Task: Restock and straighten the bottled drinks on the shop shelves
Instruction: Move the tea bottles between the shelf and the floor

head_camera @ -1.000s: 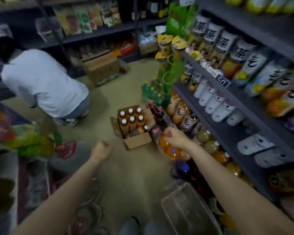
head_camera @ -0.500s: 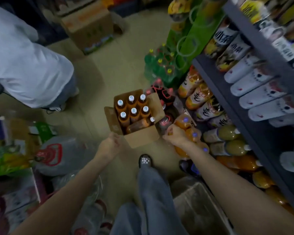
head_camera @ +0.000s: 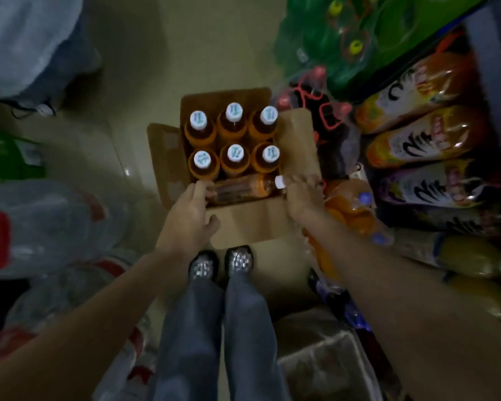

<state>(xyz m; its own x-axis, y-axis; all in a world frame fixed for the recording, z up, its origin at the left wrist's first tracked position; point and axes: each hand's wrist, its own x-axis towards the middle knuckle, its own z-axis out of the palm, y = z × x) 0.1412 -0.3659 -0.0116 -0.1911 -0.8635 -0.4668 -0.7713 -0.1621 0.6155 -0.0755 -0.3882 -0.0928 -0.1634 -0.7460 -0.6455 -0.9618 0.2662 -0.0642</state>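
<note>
Bottles (head_camera: 234, 141), 6 white printed caps, unreadable.

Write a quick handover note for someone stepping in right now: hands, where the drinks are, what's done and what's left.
Left hand: fingers touching the base end of the amber plastic bottle lying on its side in the open brown cardboard box; grip not clear.
Right hand: at the cap end of that bottle, over the box's right flap; grip hidden.
Six upright amber bottles with white caps stand in two rows in the box, on the floor beside the dark shelf unit.
Done: box open.
Left: lift the bottles out, shelve them, straighten the rows.
</note>
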